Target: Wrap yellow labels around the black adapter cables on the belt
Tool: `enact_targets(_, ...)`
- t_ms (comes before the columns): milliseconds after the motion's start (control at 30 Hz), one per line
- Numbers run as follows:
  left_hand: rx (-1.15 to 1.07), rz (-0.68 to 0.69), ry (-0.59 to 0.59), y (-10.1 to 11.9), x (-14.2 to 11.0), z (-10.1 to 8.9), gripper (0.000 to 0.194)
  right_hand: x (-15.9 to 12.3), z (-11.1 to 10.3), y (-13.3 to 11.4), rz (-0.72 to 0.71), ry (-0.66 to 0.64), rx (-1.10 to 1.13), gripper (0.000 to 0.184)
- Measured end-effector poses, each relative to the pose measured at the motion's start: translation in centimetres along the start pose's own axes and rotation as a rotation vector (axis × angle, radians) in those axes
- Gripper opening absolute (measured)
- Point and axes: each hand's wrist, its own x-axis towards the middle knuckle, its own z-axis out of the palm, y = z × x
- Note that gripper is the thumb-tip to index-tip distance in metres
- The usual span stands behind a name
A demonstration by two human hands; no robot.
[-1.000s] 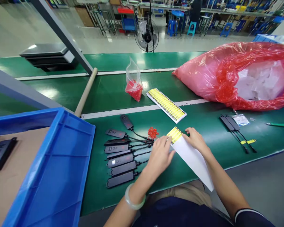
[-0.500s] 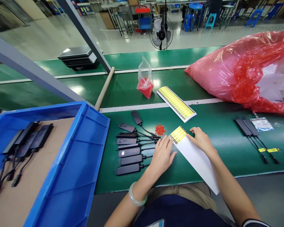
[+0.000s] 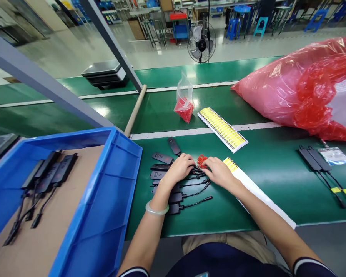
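Several black cabled modules (image 3: 164, 175) lie in a row on the green belt (image 3: 265, 181). My left hand (image 3: 177, 170) rests curled on their cable ends, fingers closed over a cable. My right hand (image 3: 219, 172) is beside it, fingers bent down at the small pile of red caps (image 3: 202, 159) and the cable tips; what it pinches is hidden. A white backing sheet with a few yellow labels (image 3: 232, 163) lies under my right forearm.
A blue bin (image 3: 98, 200) at the left holds more black modules (image 3: 50, 171) on cardboard. A full yellow label sheet (image 3: 222, 127), a clear bag of red caps (image 3: 184, 107), a big red plastic bag (image 3: 300, 88) and two labelled modules (image 3: 314, 159) lie on the belt.
Both hands left the label sheet and moved left onto the cable ends and red caps. The view shifted left, showing more of the blue bin.
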Motion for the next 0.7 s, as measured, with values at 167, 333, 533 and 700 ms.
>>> enact_targets(167,-0.013,0.005,-0.013,0.1,-0.4,0.3,0.018,0.9,1.3,0.0,-0.066,-0.021,0.017,0.012)
enact_targets(333,-0.038,-0.066,0.026,-0.4,0.0,0.9,0.012,1.6,1.7,0.8,-0.078,-0.027,0.051,0.012)
enact_targets(533,-0.194,-0.049,0.115,-0.5,-0.1,0.4,0.016,1.5,1.1,0.7,0.013,0.026,0.113,0.013)
enact_targets(700,-0.307,-0.009,0.178,-0.6,-0.7,-0.4,0.014,1.9,0.8,-0.1,0.074,0.085,0.244,0.010)
